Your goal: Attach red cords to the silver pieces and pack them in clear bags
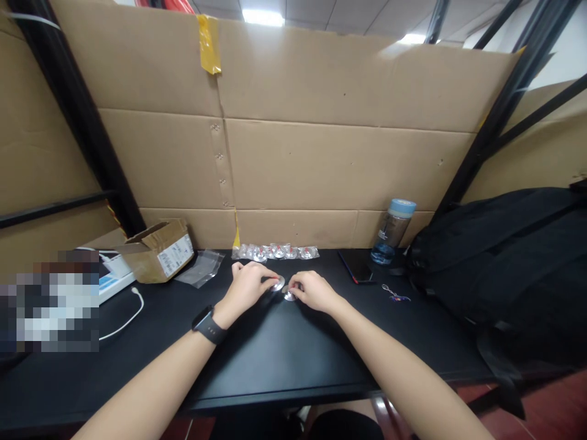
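Two small silvery discs lie at the middle of the black surface (275, 360), one under each hand. The left hand (250, 286) has its fingers (268, 281) curled down onto the left disc (278, 285), pinching it at its rim; the disc looks tilted, its flat face turned up and toward the right, though it is too small to make out any long axis. The right hand (314, 290) has its fingers closed on the right disc (289, 296), which lies flat on the surface just beside the other one; whether the two discs touch I cannot tell. A black watch (208, 326) sits on the left wrist. Behind the hands, along the foot of the cardboard wall (339, 165), runs a row of clear packets (275, 251) with silvery and red contents, the row stretched left to right. To the left lie an empty clear bag (202, 267), an open cardboard box (158, 250) and a white cable (128, 315). To the right lie a dark phone (356, 266), an upright water bottle (393, 231) with a blue cap, a small keyring (394, 294) and a large black backpack (509, 263). Black metal struts (77, 122) frame the cardboard, yellow tape (208, 43) hangs at its top edge, and ceiling lights (262, 16) shine above.
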Demonstrator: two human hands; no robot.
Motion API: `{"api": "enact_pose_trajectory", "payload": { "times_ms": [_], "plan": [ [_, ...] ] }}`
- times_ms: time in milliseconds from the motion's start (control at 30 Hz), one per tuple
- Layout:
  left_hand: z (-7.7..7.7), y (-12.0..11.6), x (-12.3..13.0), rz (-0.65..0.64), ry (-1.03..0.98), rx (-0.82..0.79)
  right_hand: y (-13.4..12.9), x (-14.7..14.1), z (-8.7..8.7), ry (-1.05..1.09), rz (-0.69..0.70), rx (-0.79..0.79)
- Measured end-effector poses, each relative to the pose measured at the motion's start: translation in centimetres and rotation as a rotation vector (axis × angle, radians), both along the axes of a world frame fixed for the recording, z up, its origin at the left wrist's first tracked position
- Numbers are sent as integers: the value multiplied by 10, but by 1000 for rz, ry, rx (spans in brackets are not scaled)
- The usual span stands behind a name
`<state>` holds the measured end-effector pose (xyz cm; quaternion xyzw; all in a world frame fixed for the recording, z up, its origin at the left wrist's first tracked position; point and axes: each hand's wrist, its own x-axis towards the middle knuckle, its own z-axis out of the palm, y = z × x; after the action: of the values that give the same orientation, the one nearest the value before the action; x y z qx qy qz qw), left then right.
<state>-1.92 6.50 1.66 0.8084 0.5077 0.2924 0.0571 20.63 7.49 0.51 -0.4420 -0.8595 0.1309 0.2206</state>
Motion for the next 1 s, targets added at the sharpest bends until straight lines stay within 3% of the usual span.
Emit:
{"api": "enact_pose_trajectory", "payload": {
  "times_ms": [233,467,667,833,1000],
  "plan": [
    [4,-1,1,67,-54,-24,9,3,4,429,-39,-45],
    [0,5,3,68,-321,-135,7,-3,4,620,10,-95],
    [-7,5,9,-41,-338,-226,4,-6,-3,572,43,-121],
    [-5,-3,13,9,-138,-250,4,-3,-9,325,117,-122],
    [-8,-2,12,79,-96,-230,2,-10,-10,237,81,-3]
  ]
}}
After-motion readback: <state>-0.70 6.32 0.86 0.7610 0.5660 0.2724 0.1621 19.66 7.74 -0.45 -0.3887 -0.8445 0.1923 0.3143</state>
